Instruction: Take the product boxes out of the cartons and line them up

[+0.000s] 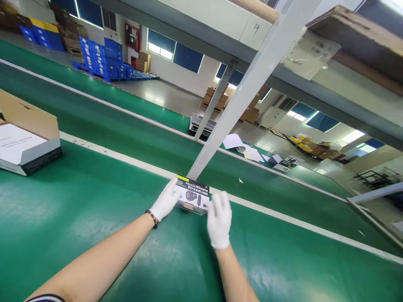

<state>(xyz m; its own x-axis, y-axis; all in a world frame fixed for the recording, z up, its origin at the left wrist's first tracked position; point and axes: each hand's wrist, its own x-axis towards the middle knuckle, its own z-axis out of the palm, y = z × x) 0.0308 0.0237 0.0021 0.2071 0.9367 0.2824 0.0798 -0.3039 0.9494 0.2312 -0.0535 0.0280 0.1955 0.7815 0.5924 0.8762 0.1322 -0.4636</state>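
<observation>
A small black-and-white product box (192,196) printed "Minute Stream 1000" stands on the green work surface, by the white edge strip. On its front are a picture of a round, finned device and a yellow label at the upper left. My left hand (166,200), in a white glove, grips the box's left end with the thumb across the front. My right hand (219,220), also gloved, is at the box's right end. Its fingers are bent and slightly blurred, and whether they touch the box is unclear.
An open carton (30,144) with a white printed sheet inside lies at the left. A slanting white post (233,117) rises just behind the small box to an overhead shelf (248,29). Papers (242,147) and flat boxes lie on the far side of the green belt (151,142).
</observation>
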